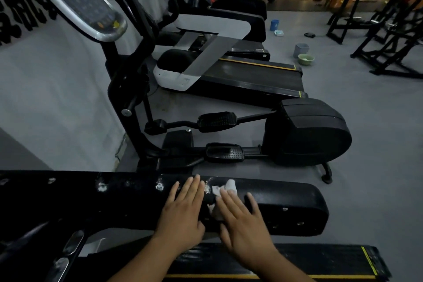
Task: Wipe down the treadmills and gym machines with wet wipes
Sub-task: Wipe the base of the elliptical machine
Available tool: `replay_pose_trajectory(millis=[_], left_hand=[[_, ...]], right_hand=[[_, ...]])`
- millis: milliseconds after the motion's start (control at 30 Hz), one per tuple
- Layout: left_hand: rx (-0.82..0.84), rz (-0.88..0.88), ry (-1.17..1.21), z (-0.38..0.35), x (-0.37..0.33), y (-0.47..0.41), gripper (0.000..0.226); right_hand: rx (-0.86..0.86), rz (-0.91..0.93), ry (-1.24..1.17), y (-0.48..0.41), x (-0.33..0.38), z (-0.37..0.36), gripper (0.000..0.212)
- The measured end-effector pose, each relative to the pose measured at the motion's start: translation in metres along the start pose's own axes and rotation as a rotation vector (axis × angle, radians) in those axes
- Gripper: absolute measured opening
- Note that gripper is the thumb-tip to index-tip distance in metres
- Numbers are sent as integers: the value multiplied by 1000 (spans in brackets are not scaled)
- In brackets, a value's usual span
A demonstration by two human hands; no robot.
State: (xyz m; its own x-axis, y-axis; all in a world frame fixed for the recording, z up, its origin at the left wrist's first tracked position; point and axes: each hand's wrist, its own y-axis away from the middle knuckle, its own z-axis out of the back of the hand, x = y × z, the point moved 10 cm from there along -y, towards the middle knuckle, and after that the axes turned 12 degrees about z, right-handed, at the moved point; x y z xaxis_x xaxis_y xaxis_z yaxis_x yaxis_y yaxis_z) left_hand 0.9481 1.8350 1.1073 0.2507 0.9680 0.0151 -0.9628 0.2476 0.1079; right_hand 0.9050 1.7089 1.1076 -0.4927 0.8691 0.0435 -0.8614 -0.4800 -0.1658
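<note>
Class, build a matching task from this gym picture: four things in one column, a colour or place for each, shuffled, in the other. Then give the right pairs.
1 wet wipe
2 basin
3 cup
4 left hand

A green, on the floor beside the grey bin
B flat on the black handrail
C white, under the right hand
D blue, on the floor farther back

Pairs: 1-C, 2-A, 3-D, 4-B

The black handrail (pixel 288 201) is looking matt, scuffed and chipped white; the wipe (pixel 229 186) lying on it is looking soft, crumpled, cloth-like.
</note>
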Motion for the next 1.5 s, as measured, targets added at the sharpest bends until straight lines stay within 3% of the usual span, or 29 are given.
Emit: replay_pose_trajectory(millis=[167,333,500,700,867,1067,1233,1400,1500], left_hand=[[-46,0,-7,3,-4,0,97],[-51,12,-32,6,-4,1,96],[-23,38,-64,6,-2,2,98],[3,50,-89,6,-2,1,98],[27,42,-82,3,0,3,94],[35,-22,-44,1,4,1,81],[-18,-58,-18,8,5,-1,74],[84,-87,-26,2,30,-5,76],[116,-110,-44,-5,36,-4,78]], right_hand=[[-7,-206,-89,-29,-38,-2,63],[-27,38,-79,-1,-10,6,62],[-25,-147,-109,-32,-45,2,60],[-20,70,-138,-15,-12,10,60],[18,-157,-124,-35,-46,0,59],[34,-9,-102,-18,-13,5,61],[51,-292,-174,-33,-49,-1,75],[54,-213,-147,-30,13,0,62],[43,-267,-83,-10,-3,2,61]])
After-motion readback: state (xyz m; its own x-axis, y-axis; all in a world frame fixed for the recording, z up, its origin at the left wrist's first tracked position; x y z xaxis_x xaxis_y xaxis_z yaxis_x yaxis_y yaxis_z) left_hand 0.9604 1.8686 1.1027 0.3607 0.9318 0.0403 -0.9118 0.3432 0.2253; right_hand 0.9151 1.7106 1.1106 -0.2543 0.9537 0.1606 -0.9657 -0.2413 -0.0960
